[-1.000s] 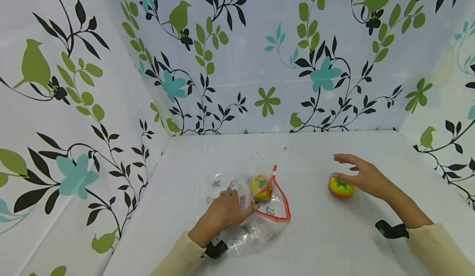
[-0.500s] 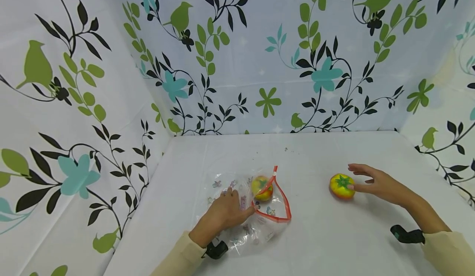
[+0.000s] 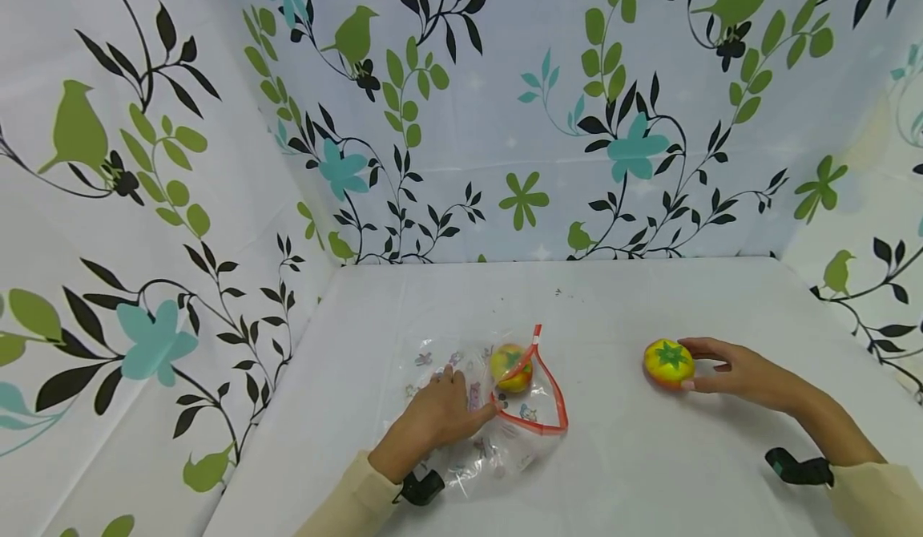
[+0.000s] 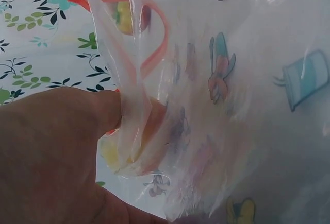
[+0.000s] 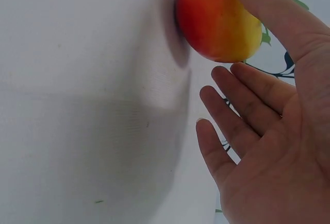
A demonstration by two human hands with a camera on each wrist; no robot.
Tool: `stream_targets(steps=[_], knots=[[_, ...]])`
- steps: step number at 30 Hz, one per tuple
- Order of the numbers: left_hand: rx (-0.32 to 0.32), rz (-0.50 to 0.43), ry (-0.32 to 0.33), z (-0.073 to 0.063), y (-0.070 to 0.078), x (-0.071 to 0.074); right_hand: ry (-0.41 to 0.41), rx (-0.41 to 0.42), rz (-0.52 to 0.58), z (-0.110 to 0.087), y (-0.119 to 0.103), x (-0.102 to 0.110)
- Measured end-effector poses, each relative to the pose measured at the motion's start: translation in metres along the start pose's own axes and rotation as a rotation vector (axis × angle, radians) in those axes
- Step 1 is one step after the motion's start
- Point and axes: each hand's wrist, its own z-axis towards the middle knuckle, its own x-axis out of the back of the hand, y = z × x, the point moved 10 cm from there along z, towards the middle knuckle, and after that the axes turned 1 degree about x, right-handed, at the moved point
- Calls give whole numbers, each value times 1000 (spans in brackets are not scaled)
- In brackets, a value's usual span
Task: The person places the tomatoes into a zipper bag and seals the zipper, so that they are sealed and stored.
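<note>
On the right of the white table lies a yellow-red fruit (image 3: pixel 668 363), persimmon-like, with a green star-shaped top. My right hand (image 3: pixel 746 373) reaches it from the right, thumb touching its side and forefinger close to its far edge. In the right wrist view the other fingers (image 5: pixel 242 116) extend beside the fruit, slightly bent. A clear plastic bag (image 3: pixel 472 449) with printed figures and a red-edged opening lies left of centre. My left hand (image 3: pixel 436 417) grips it near the opening, thumb at the red edge; its fingertips are partly hidden. Inside the bag sits a similar fruit (image 3: pixel 510 367).
The white table (image 3: pixel 598 457) runs back to a patterned curtain (image 3: pixel 461 120) with leaves, birds and flowers. More patterned cloth (image 3: pixel 144 280) hangs along the left side. A few small dark specks mark the tabletop towards the back.
My right hand has drawn back to the right and lowered beside the fruit, uncovering its green top. The left hand, the bag and the fruit inside stay in place.
</note>
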Motion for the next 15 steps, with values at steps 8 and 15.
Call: stream_targets(steps=[8, 15], knots=[[-6, 3, 6, 0, 0, 0, 11, -5, -6, 0, -2, -6], [-14, 15, 3, 1, 1, 0, 36, -5, -14, 1, -1, -8]])
